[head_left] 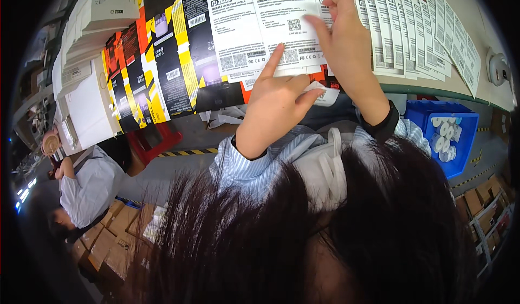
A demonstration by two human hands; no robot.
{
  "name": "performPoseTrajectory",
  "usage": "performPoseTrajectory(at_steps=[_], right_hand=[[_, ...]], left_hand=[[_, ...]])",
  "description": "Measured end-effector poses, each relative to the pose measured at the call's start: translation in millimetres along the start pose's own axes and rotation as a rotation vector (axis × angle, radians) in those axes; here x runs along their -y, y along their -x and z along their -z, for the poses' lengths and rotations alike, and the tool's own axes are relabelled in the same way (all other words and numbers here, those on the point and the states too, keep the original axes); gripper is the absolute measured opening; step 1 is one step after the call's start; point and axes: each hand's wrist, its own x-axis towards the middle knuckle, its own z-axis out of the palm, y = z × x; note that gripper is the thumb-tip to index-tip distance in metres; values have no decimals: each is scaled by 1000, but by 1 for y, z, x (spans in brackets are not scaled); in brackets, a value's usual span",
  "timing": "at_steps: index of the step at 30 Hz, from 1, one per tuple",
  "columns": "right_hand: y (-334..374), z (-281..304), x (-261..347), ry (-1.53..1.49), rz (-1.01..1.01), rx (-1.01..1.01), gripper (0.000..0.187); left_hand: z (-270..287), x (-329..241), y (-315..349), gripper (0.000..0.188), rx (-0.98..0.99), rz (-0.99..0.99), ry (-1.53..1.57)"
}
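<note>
White printed sheets [233,33] lie overlapped on dark, yellow-striped printed cardboard [179,82]. My left hand [279,98] reaches over their lower edge, its index finger stretched out and touching the front sheet [276,17]; its thumb sticks out to the side, and the other fingers are partly folded. My right hand [346,44] is at that sheet's right edge, with thumb and index finger apart and the thumb over the paper. Its remaining fingers are mostly hidden. Beside my left thumb, a small curled white paper piece [326,95] hangs at the table edge.
Fanned white sheets [411,33] lie to the right. Tall paper stacks [103,6] stand at the left. Below the table, a blue bin [433,109] holds white rolls, and a red stool [157,141] stands left. Another person [95,179] works at far left, near cardboard boxes [111,244].
</note>
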Motion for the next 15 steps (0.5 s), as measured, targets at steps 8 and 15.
performPoseTrajectory(at_steps=[8, 15], right_hand=[[3, 61, 18, -957, -305, 429, 27], [14, 73, 32, -914, -342, 537, 14]], left_hand=[[17, -9, 6, 14, -374, 196, 464], [18, -4, -3, 35, -615, 59, -34]])
